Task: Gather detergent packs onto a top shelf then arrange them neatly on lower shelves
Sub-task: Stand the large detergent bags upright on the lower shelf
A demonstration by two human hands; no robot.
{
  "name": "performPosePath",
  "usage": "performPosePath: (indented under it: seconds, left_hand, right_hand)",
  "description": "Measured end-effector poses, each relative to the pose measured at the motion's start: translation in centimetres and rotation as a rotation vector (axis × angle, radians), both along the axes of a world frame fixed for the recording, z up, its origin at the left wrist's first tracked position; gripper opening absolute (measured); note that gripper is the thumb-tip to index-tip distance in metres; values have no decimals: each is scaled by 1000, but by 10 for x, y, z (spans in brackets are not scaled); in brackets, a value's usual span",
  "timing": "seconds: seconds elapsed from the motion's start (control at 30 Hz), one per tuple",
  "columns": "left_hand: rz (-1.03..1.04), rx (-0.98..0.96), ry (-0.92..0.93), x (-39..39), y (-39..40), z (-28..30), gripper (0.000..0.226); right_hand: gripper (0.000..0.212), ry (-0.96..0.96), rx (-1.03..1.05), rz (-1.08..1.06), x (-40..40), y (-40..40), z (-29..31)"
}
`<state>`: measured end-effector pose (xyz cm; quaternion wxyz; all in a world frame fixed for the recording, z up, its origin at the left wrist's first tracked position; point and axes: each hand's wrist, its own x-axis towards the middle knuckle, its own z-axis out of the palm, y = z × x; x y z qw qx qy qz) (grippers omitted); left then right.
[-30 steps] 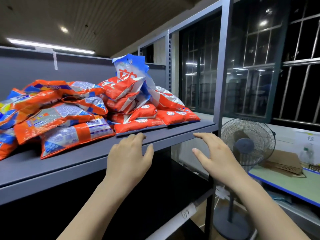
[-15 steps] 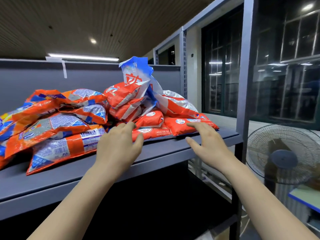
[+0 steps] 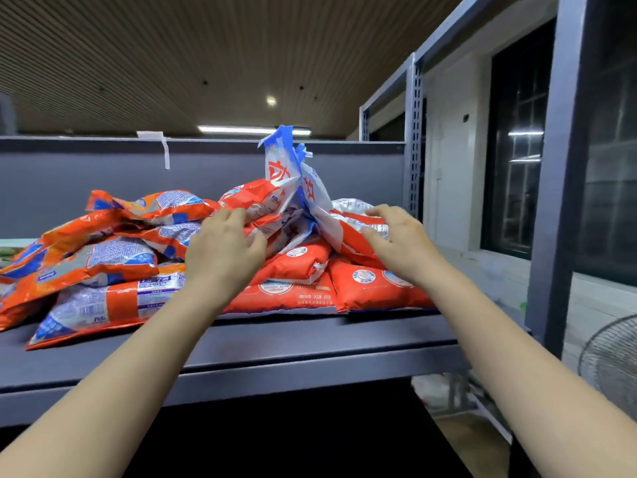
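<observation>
I am reaching both arms up over the front edge of the top shelf (image 3: 310, 343), where the detergent packs (image 3: 113, 267) are lying in a loose heap that is spreading from the left end to near the right end. My left hand (image 3: 224, 253) is hovering with its fingers spread apart against the middle of the heap, fingertips touching the crumpled orange packs there, not clamped on any of them. My right hand (image 3: 400, 243) is also open, fingers apart, resting on the silver-and-orange pack (image 3: 358, 219) at the right side of the heap. Between my hands a blue and white pack (image 3: 282, 163) is standing upright, leaning on the pile and rising above it. Flat orange packs (image 3: 372, 288) are lying at the bottom near the front edge, below my right wrist. The shelf's grey post (image 3: 558, 188) is standing at the right front corner, and a fan (image 3: 613, 360) is showing partly beyond it, lower down.
</observation>
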<state>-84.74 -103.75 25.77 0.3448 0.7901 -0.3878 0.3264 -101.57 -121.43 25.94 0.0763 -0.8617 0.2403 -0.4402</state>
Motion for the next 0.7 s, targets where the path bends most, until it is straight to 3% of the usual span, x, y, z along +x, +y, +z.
performPosePath:
  seconds: [0.33, 0.5, 0.7]
  left_hand:
    - [84, 74, 57, 45, -28, 41, 48]
    - [38, 114, 64, 62, -54, 47, 50]
    - [114, 87, -10, 71, -74, 45, 38]
  right_hand:
    - [36, -19, 36, 53, 56, -22, 22]
    - [44, 55, 64, -55, 78, -27, 32]
    - [30, 140, 60, -172, 96, -36, 35]
